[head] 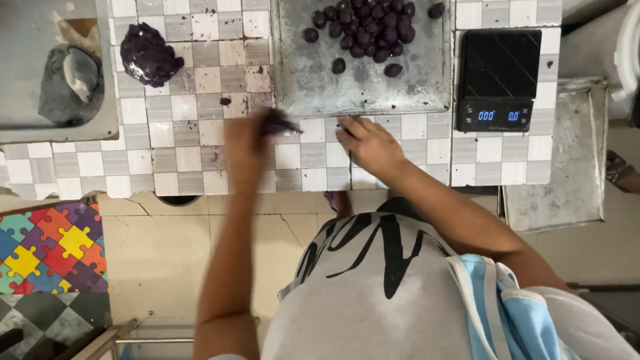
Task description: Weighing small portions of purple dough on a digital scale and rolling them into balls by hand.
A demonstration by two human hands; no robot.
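Observation:
My left hand (248, 143) is blurred with motion over the tiled counter (187, 160), and its fingers pinch a dark purple piece of dough (279, 124). My right hand (369, 143) rests flat on the counter just below the metal tray (300, 87), fingers together, holding nothing I can see. Several dark purple dough balls (367, 30) lie heaped on the tray's far part. A big lump of purple dough (147, 53) sits on the counter to the far left.
A black digital scale (499, 80) stands right of the tray. A grey bundle (70, 83) lies on a metal surface at the far left. A second metal tray (567, 160) sits lower right. A coloured puzzle mat (47, 247) covers the floor.

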